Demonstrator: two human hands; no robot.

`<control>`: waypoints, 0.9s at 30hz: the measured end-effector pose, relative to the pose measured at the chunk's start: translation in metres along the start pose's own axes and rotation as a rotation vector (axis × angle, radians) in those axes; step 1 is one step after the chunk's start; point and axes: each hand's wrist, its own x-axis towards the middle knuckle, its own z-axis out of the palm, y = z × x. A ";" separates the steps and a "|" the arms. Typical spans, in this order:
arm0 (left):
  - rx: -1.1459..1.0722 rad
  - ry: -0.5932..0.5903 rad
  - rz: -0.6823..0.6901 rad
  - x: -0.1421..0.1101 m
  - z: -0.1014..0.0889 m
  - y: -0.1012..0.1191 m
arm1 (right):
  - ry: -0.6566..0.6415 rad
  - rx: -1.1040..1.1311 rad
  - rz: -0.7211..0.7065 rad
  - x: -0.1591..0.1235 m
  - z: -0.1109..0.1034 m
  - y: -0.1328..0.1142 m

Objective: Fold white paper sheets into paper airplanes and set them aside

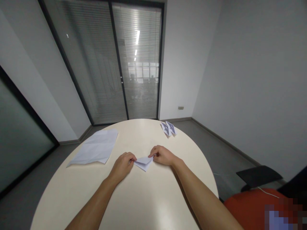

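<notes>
A small folded piece of white paper [143,162] lies on the round cream table [134,195], between both hands. My left hand [124,165] pinches its left corner with curled fingers. On the other side, my right hand [162,155] pinches the paper's upper right edge, fingers closed. The paper forms a pointed, triangular shape with its tip toward me.
A stack of flat white sheets [96,147] lies at the table's far left. Two small folded paper pieces [169,128] sit near the far right edge. An orange chair [249,207] with a black armrest [258,175] stands at the right. Glass doors with blinds [124,64] are behind.
</notes>
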 end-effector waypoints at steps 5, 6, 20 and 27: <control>0.034 -0.014 0.017 -0.001 0.000 0.002 | -0.017 -0.001 0.015 0.000 0.001 0.001; 0.041 -0.017 0.018 -0.001 -0.001 0.003 | -0.019 -0.007 0.016 0.000 0.001 0.001; 0.090 -0.039 -0.010 -0.001 0.003 0.011 | -0.032 -0.159 -0.031 0.001 0.002 -0.013; 0.100 -0.033 -0.019 0.001 0.004 0.011 | -0.063 -0.227 -0.054 0.003 0.010 -0.023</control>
